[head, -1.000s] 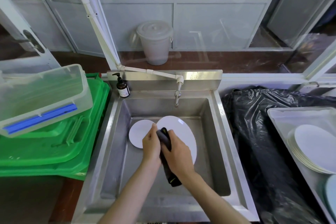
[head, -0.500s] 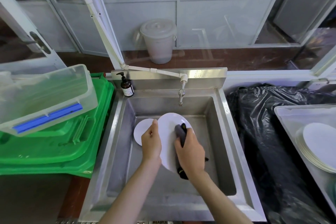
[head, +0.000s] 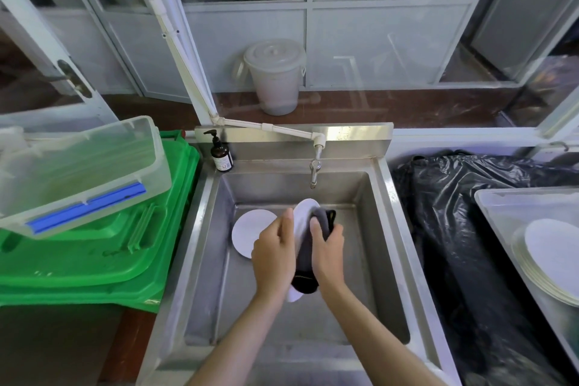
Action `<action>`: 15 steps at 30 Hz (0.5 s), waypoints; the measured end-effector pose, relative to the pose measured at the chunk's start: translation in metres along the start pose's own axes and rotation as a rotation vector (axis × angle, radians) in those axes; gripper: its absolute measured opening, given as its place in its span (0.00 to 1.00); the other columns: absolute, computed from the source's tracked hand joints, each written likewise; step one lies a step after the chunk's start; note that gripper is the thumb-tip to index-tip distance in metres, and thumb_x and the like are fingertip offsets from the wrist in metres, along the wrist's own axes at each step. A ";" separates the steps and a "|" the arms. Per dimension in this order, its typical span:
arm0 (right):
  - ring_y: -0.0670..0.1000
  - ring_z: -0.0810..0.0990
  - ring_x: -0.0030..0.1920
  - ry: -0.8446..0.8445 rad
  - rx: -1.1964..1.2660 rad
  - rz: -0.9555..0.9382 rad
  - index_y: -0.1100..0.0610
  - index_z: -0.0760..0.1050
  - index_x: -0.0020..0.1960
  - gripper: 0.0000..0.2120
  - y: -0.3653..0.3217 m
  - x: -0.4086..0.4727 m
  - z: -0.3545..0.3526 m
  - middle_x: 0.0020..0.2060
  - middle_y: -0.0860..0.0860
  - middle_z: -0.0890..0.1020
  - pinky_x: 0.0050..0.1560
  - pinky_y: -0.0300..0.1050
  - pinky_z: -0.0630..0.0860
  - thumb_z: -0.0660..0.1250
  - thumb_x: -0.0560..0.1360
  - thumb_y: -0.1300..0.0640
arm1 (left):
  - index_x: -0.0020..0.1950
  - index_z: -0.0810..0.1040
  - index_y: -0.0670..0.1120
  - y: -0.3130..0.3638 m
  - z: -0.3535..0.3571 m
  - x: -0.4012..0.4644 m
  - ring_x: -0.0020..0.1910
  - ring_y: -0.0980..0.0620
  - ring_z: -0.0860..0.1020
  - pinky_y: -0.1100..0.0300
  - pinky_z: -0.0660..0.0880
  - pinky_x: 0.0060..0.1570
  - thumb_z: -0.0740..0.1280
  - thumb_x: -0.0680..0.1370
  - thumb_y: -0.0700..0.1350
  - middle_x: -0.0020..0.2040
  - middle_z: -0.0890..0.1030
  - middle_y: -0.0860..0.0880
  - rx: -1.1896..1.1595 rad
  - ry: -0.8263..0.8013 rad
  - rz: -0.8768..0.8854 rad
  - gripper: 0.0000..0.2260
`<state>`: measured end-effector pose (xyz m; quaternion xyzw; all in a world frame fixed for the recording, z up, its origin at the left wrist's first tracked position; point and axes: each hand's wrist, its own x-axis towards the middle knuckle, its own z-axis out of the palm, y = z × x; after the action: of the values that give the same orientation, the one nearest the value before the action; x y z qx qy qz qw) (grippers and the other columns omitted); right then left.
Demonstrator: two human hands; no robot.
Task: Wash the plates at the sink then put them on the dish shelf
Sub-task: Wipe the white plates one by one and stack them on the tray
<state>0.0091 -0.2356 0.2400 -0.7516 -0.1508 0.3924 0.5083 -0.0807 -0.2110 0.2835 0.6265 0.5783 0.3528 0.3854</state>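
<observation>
Sink (head: pixel 388 229): cloth (head: pixel 308 255) hides plate (head: pixel 302 213).

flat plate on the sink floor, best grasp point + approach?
Grip the small plate at its far-left rim, coming from above on the left. It lies flat on the sink floor, and the left hand overlaps its right edge; probably tip the rim up first.
</observation>
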 end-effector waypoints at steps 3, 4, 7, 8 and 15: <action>0.55 0.86 0.56 -0.212 0.414 0.362 0.53 0.75 0.64 0.41 -0.010 0.002 0.002 0.57 0.53 0.85 0.55 0.56 0.83 0.68 0.67 0.21 | 0.63 0.81 0.61 -0.013 0.006 -0.007 0.45 0.58 0.82 0.63 0.76 0.42 0.55 0.85 0.63 0.45 0.85 0.63 0.212 -0.005 0.185 0.17; 0.55 0.88 0.54 -0.258 0.465 0.408 0.53 0.76 0.65 0.43 -0.013 0.001 0.001 0.57 0.54 0.86 0.50 0.53 0.84 0.71 0.64 0.22 | 0.67 0.77 0.63 -0.018 0.007 -0.008 0.47 0.56 0.83 0.58 0.79 0.44 0.53 0.84 0.65 0.49 0.86 0.61 0.268 -0.031 0.236 0.19; 0.57 0.88 0.49 -0.216 0.416 0.372 0.57 0.76 0.62 0.25 -0.014 -0.001 -0.007 0.54 0.58 0.86 0.42 0.50 0.83 0.73 0.74 0.41 | 0.72 0.69 0.66 -0.029 0.008 -0.012 0.48 0.56 0.84 0.56 0.79 0.45 0.54 0.83 0.66 0.52 0.86 0.60 0.345 -0.131 0.308 0.19; 0.58 0.88 0.49 -0.185 0.406 0.350 0.59 0.76 0.60 0.19 -0.013 -0.002 -0.011 0.53 0.59 0.86 0.41 0.51 0.84 0.71 0.77 0.47 | 0.73 0.69 0.65 -0.032 0.008 -0.013 0.52 0.58 0.83 0.58 0.78 0.48 0.55 0.83 0.66 0.56 0.85 0.61 0.352 -0.158 0.322 0.19; 0.59 0.82 0.47 -0.078 0.384 0.222 0.69 0.75 0.57 0.19 0.013 0.007 -0.043 0.47 0.60 0.82 0.50 0.61 0.81 0.74 0.77 0.55 | 0.74 0.74 0.59 -0.060 -0.001 0.020 0.60 0.55 0.81 0.55 0.76 0.59 0.63 0.83 0.58 0.60 0.82 0.61 0.198 -0.103 0.134 0.19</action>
<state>0.0434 -0.2644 0.2329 -0.6374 -0.0093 0.4959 0.5896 -0.1075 -0.1892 0.2301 0.7160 0.5467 0.2861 0.3265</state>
